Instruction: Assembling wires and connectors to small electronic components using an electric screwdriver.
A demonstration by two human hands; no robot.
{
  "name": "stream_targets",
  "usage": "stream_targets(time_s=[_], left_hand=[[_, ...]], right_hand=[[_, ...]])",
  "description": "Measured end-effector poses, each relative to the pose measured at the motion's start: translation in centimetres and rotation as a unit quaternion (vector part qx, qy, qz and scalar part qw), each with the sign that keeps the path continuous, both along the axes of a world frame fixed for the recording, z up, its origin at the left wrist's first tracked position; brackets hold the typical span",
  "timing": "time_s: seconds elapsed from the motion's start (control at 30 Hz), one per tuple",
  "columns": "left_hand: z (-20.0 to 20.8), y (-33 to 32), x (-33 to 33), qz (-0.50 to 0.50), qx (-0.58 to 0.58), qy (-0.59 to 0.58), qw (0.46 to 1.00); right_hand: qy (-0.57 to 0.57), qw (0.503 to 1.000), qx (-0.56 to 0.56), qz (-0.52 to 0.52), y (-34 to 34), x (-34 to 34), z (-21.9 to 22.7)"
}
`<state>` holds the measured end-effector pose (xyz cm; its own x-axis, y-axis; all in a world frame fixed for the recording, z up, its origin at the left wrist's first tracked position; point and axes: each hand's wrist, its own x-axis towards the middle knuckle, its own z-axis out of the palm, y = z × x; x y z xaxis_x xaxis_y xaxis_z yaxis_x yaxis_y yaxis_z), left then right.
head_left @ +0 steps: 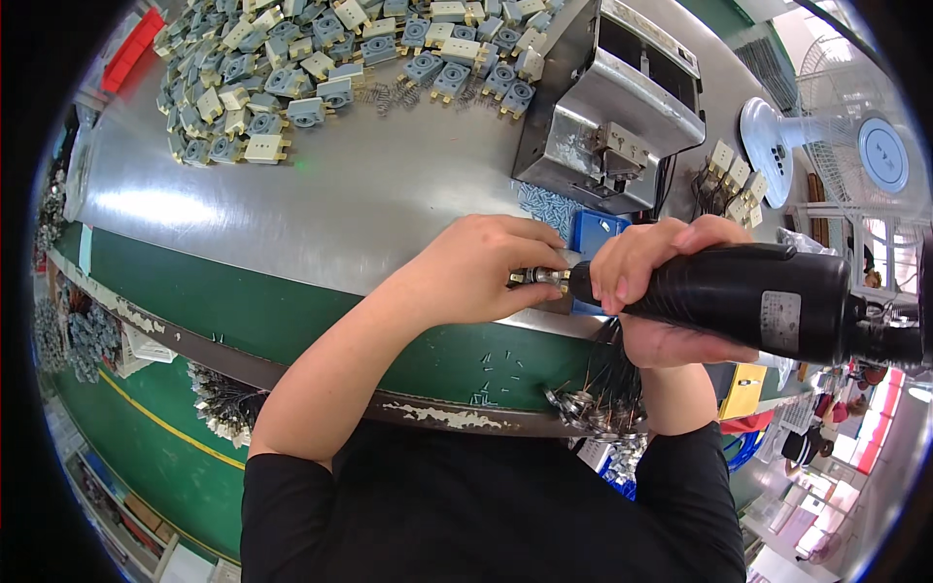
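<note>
My left hand (481,267) is closed around a small part with brass-coloured terminals (537,278), just over the bench's near edge. Most of that part is hidden by the fingers. In my right hand (632,262) is a black electric screwdriver (739,296), lying sideways with its tip end pointing left. The tip meets the small part between my hands, though the exact contact point is covered. Right behind them sit a blue tray (595,231) and a spread of small screws (546,207).
Grey-and-white switch-like parts (282,73) are heaped at the back left, beside loose springs (384,97). A metal machine (607,87) stands at the back right, near wired white blocks (729,180) and a small fan (777,146). Wired metal parts (593,408) hang at the front edge.
</note>
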<state>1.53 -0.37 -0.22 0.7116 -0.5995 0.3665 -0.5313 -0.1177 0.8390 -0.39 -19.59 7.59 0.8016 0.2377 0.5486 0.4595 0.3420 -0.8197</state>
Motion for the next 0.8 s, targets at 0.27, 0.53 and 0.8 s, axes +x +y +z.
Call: stream_targets(time_s=[0.27,0.53,0.8], left_hand=[[0.2,0.1,0.2,-0.009,0.003,-0.001,1.0],[0.9,0.0,0.0,-0.014,0.008,-0.005,1.0],[1.1,0.1,0.0,-0.019,0.017,0.009,1.0]], right_hand=[[0.052,0.997,0.05,0.038,-0.6,-0.1,0.4],[-0.032,0.988,0.121,-0.085,-3.6,6.0,5.5],[0.042,0.963,0.025,-0.264,-1.7,8.1,5.9]])
